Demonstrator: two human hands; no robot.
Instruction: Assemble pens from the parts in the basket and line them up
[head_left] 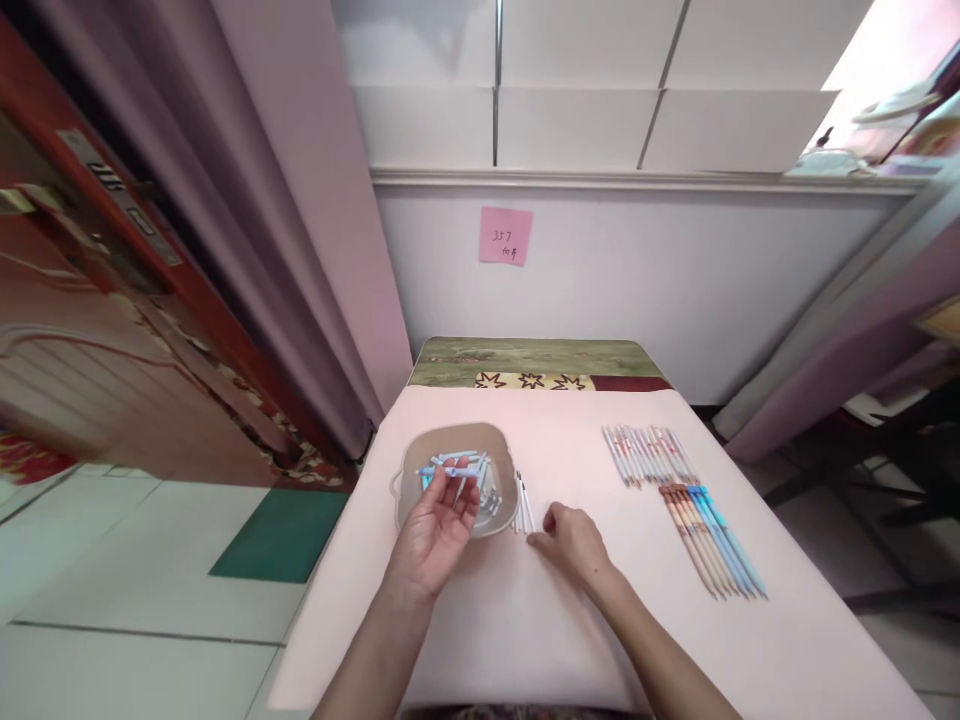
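Over the beige basin [431, 437] my left hand [442, 520] is turned palm up, its fingers closed on a light blue pen barrel [463, 472]. Loose blue and clear pen parts [491, 500] lie in the basin. Just right of the basin, several thin white refills [525, 505] rest on the table. My right hand [574, 545] is at their lower end, thumb and fingertips pinched together near the table surface; what is between them, if anything, is too small to make out.
On the right of the pink-covered table [525, 640] lie a row of pale pens [649, 455] and, nearer, a row of brown and blue pens [712, 540]. A wall with a pink note [505, 236] stands behind; a red door [150, 300] is at left.
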